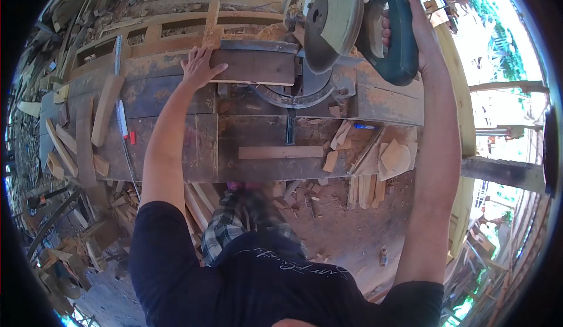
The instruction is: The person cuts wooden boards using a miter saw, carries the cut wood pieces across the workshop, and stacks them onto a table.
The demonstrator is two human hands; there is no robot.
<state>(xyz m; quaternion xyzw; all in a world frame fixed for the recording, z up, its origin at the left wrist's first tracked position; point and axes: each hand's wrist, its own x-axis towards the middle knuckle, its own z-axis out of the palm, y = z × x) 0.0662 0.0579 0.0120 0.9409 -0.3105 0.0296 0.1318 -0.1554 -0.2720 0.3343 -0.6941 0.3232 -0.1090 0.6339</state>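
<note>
My right hand (427,48) is closed around the green handle of a miter saw (387,39), with fingertips showing inside the grip opening. The saw head is raised, and its round blade guard (340,16) hangs over the saw's base (299,98). My left hand (199,68) lies flat with fingers spread on the left end of a dark wooden board (255,68). That board rests along the saw's fence (258,46), its right end near the slot below the blade. Part of the blade is hidden by the guard.
A thin wood strip (280,152) lies on the workbench (199,145) near its front edge. Left of my arm are a tape measure strip (121,116), a red object (132,137) and several wood pieces. A blue object (363,126) and offcuts (396,156) lie at right.
</note>
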